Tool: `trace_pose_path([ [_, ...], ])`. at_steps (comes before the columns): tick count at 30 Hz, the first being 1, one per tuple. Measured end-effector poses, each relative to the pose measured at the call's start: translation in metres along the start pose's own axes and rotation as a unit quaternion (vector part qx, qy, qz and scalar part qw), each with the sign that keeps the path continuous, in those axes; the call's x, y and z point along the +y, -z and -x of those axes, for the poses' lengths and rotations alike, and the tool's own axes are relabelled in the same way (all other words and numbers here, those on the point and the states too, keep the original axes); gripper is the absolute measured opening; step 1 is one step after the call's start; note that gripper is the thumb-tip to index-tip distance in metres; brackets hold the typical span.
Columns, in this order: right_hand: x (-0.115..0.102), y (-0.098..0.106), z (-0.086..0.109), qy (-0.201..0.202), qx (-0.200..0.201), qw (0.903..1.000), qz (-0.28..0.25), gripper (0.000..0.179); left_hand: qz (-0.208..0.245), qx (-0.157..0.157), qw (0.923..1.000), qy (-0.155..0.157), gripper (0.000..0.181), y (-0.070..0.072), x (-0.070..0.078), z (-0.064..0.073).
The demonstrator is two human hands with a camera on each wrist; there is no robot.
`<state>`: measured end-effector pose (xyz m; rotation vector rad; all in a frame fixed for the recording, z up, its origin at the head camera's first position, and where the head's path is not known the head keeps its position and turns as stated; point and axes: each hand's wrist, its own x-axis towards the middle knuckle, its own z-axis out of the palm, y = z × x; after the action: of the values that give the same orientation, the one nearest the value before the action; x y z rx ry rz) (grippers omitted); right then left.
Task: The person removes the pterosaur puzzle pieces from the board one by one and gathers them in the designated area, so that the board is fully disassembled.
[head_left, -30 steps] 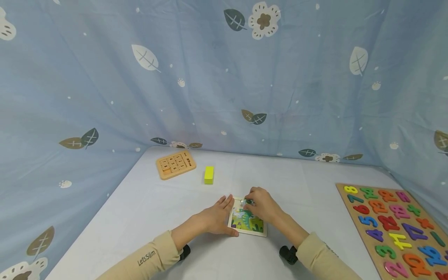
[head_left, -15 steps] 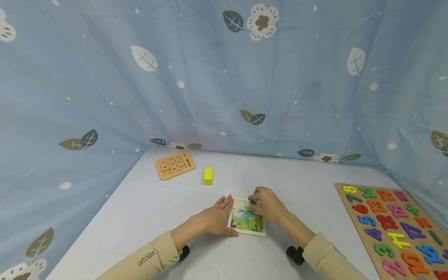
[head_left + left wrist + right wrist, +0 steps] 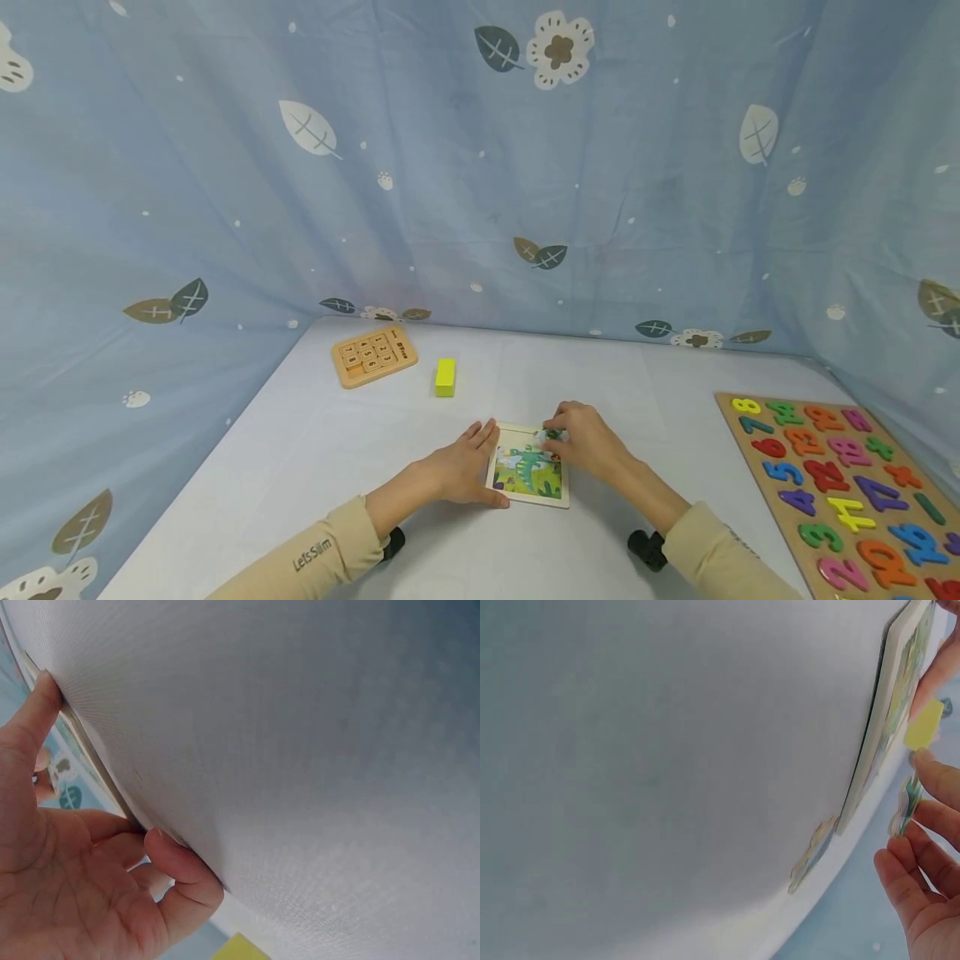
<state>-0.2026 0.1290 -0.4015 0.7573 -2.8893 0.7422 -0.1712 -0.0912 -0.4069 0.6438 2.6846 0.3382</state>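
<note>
Steady the puzzle board (image 3: 514, 437) at nine o'clock with your spread left hand (image 3: 460, 468), and gently level the piece (image 3: 551, 435) pinched in your right grip (image 3: 588, 437) at one o'clock.

Blue leaf-print curtain (image 3: 420, 208), white tabletop (image 3: 315, 458)
</note>
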Motion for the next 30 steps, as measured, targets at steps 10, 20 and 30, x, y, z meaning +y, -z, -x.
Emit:
trace_pose_path([
  [10,0.01,0.006,0.007,0.016,0.01,0.9997,0.012,0.027,0.006,0.0,1.0,-0.003,0.104,0.0,0.0,0.0],
  [20,0.019,0.013,0.015,0.008,0.01,0.9998,0.016,0.031,0.003,0.002,1.0,-0.001,0.105,0.0,0.0,0.0],
  [30,0.033,0.022,0.025,0.006,0.018,0.9996,0.022,0.028,0.012,0.002,0.9999,-0.002,0.104,0.0,0.001,0.001],
])
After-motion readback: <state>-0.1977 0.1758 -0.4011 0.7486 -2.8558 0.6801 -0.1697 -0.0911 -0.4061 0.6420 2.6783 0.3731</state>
